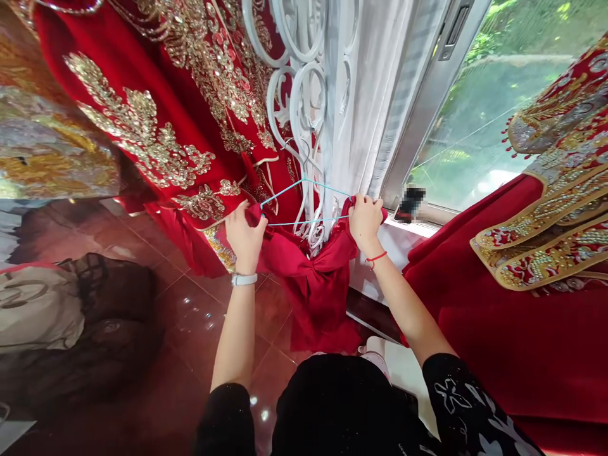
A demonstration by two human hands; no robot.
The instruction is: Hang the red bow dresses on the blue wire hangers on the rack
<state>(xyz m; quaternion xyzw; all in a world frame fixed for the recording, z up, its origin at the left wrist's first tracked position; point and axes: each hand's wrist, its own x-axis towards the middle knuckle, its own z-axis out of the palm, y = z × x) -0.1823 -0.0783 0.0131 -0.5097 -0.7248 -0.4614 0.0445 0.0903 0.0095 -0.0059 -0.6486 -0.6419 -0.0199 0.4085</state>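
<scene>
A plain red satin dress (313, 278) with a gathered front hangs between my two hands. A thin light-blue wire hanger (304, 221) runs across its top, its peak in front of the white scrollwork. My left hand (246, 235), a white band on its wrist, is closed on the dress fabric at the left end of the hanger. At the right end my right hand (365, 221), with a red string bracelet on the wrist, grips the other top edge of the dress. Fingers of both hands partly hide the hanger's ends.
Red garments with gold sequins (142, 133) hang at the left. A white scrollwork metal stand (297, 95) rises ahead, beside a window (475, 126). More embroidered red clothing (546, 234) hangs at right. Dark sheer fabric (123, 323) lies at left above the tiled floor (190, 329).
</scene>
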